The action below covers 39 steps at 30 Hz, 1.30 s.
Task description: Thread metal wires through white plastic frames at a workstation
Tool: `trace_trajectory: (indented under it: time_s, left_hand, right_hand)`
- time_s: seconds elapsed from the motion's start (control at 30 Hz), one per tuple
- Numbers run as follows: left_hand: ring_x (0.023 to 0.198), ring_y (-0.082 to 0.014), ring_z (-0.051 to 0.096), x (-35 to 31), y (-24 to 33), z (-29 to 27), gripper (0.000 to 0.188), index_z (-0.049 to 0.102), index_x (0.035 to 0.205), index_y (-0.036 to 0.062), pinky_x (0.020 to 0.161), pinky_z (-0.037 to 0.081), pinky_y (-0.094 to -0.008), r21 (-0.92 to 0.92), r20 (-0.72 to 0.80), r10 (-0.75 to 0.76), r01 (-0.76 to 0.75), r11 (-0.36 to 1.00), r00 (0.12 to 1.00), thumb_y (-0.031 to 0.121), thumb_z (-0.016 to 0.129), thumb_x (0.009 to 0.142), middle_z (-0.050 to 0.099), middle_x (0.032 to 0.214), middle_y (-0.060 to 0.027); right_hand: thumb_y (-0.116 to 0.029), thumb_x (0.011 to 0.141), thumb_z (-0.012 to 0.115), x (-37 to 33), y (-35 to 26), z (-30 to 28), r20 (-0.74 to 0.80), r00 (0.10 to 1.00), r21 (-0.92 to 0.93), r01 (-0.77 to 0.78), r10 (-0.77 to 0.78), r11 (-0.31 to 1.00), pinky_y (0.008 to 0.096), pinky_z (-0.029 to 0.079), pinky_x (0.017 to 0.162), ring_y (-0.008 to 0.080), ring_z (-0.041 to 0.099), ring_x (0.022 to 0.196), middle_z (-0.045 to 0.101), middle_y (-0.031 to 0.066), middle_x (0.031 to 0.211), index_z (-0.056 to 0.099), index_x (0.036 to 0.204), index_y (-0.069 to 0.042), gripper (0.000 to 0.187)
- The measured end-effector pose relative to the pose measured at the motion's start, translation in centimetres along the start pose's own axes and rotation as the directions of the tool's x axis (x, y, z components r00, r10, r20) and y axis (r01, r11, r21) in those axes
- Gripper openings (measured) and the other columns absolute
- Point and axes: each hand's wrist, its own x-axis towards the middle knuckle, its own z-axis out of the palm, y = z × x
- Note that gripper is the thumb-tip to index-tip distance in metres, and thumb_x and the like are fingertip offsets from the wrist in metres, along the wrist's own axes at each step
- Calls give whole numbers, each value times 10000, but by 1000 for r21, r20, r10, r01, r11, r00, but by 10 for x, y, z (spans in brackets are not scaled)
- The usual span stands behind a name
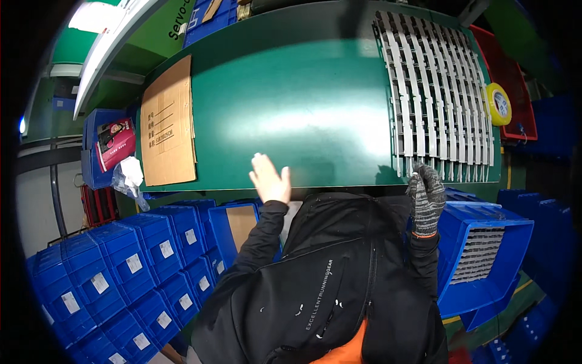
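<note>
The pale grey strips (441, 103) lie side by side over the right end of the green surface (291, 121), long axes running from its far edge toward its near edge, their near ends just short of that edge. The gloved right hand (428, 197) is much the nearer, at the near ends of the leftmost strips, which stretch straight away from it; its fingers are curled, but whether they pinch a strip I cannot tell. The bare left hand (271, 180) is flat with thumb apart, holding nothing, at the near edge, well left of the strips. Below the near right corner, a tipped blue crate (514, 246) contains stacked grey strips (479, 255). A red bin (516, 79) sits past the right edge, beside a yellow tape roll (499, 104). Flat cardboard (167, 127) covers the left end; below the near edge, an open blue box (220, 233) shows brown board (242, 221) inside, beside stacked blue crates (139, 239).
</note>
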Motion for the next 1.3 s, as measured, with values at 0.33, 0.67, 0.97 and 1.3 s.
trace_trajectory:
  time_s: [0.33,0.67,0.97,1.3]
  left_hand:
    - [1337,-278,112,-9,-133,-8,647,215,1348,-29,1065,114,-446,-121,-234,-638,629,768,734,406,359,891,152,1436,-161]
    - [1305,-277,211,23,-23,-7,642,324,1310,-3,1046,167,-465,-25,-59,-62,60,998,996,336,520,801,271,1395,-138]
    - [1301,-280,224,19,-21,-5,633,349,1296,-5,1047,164,-466,-79,-88,-66,59,995,994,320,537,786,285,1388,-143]
    - [1313,-269,201,21,-20,-6,613,347,1299,3,1053,145,-456,-84,-68,-75,69,994,995,297,531,793,269,1400,-132]
  right_hand:
    - [-57,771,624,0,-14,34,221,970,-197,149,-104,969,273,473,668,168,605,742,624,120,845,603,932,15,178]
    - [-73,746,643,-13,1,57,325,940,-150,156,-101,976,318,480,695,261,614,776,623,157,857,610,922,8,196]
    - [-205,790,600,-6,12,75,448,894,-187,88,6,978,360,466,690,318,591,780,608,182,846,613,924,-21,228]
    - [-299,786,601,0,36,89,502,819,-278,-150,277,949,368,453,698,308,586,790,613,156,834,613,898,-50,273]
